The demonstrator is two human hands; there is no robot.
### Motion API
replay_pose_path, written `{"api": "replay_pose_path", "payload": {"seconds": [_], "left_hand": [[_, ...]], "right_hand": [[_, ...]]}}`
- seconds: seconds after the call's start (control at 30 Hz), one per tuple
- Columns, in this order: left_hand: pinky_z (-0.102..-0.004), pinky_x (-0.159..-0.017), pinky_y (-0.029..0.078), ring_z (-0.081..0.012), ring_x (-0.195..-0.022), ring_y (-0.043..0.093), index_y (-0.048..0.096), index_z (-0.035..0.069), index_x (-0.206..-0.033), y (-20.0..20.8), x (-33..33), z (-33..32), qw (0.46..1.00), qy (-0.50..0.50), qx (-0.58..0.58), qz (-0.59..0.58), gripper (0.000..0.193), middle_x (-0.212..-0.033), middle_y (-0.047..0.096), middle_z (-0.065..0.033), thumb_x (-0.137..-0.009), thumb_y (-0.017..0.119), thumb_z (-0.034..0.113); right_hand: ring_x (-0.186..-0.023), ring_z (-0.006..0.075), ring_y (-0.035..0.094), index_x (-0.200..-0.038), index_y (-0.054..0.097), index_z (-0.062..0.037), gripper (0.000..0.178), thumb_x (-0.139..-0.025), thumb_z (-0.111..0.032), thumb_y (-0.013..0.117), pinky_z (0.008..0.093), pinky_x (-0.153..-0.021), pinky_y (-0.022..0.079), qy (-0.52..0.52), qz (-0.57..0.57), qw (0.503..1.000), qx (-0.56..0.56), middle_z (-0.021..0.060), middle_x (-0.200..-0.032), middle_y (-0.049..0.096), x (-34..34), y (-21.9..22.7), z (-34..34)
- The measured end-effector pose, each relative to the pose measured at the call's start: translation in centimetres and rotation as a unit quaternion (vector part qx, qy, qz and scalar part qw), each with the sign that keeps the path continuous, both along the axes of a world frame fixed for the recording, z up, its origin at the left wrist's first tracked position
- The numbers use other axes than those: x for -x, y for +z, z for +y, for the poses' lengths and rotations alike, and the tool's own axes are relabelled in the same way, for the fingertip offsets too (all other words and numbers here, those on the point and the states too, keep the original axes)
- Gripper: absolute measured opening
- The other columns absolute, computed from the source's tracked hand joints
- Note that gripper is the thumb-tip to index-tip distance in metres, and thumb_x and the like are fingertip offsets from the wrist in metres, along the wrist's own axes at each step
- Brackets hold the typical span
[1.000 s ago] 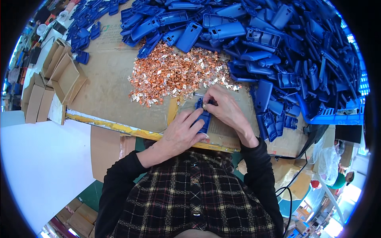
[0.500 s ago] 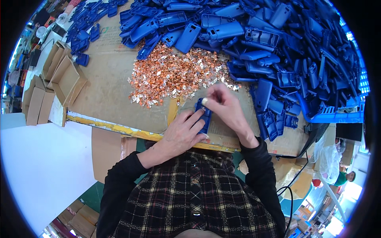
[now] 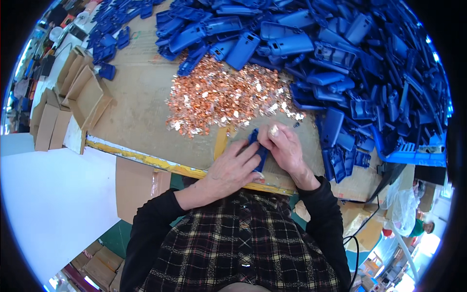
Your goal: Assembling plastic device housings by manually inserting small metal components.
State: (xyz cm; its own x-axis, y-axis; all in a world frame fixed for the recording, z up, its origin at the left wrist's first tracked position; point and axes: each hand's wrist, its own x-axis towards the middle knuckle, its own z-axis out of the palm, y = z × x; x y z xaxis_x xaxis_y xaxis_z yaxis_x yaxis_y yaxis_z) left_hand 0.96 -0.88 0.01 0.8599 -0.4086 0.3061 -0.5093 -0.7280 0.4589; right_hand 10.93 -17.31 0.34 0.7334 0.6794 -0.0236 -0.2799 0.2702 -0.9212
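Observation:
Near the table's front edge, a narrow blue plastic casing (image 3: 261, 159) lies under my two hands. My left hand (image 3: 232, 168) is closed on it, fingers laid across from its left side. On the casing's right side, close to its upper end, rests my right hand (image 3: 286, 150) with curled fingers and the thumb on top. Whatever its fingertips hold is hidden. Just beyond the hands spreads a heap of small copper-coloured metal pieces (image 3: 228, 95), some glinting silver. A tiny dark piece (image 3: 296, 125) lies beside my right hand.
A large pile of blue plastic casings (image 3: 335, 82) covers the far right, spilling by a blue plastic basket (image 3: 413, 155). More blue parts (image 3: 104, 41) lie at the far left. Open cardboard boxes (image 3: 87, 100) stand at the left edge. A black cable (image 3: 357, 253) hangs at the right.
My right hand has gone from a raised pinch over the casing's upper end to curled fingers pressed against its side. My left hand stays on the casing. The whole view has shifted slightly.

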Motion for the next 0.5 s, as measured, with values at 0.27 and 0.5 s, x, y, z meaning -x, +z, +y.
{"api": "replay_pose_path", "payload": {"seconds": [0.27, 0.5], "left_hand": [[-0.0451, -0.104, 0.040, -0.0365, -0.120, 0.047, 0.056, 0.000, -0.115, -0.7, 0.1, -0.7, 0.999, -0.021, -0.022, -0.023, 0.052, -0.120, 0.054, -0.0145, -0.076, 0.072, 0.031], [-0.0441, -0.102, 0.042, -0.0362, -0.118, 0.047, 0.056, 0.001, -0.113, -0.2, 0.0, 0.1, 1.000, 0.003, 0.002, 0.009, 0.051, -0.129, 0.052, -0.0164, -0.077, 0.073, 0.034]], "right_hand": [[-0.074, 0.0056, 0.039, -0.087, 0.056, -0.0036, 0.024, -0.101, -0.022, 0.051, 0.0244, -0.065, 0.036, 0.046, -0.106, 0.987, 0.114, -0.0029, -0.077, 0.044, 1.0, 0.3, -0.7], [-0.068, 0.0150, 0.039, -0.072, 0.040, -0.0076, 0.037, -0.103, -0.026, 0.041, 0.0300, -0.067, 0.034, -0.074, -0.014, 0.997, -0.009, 0.0045, -0.070, 0.044, -0.5, -1.3, 0.7]]}}
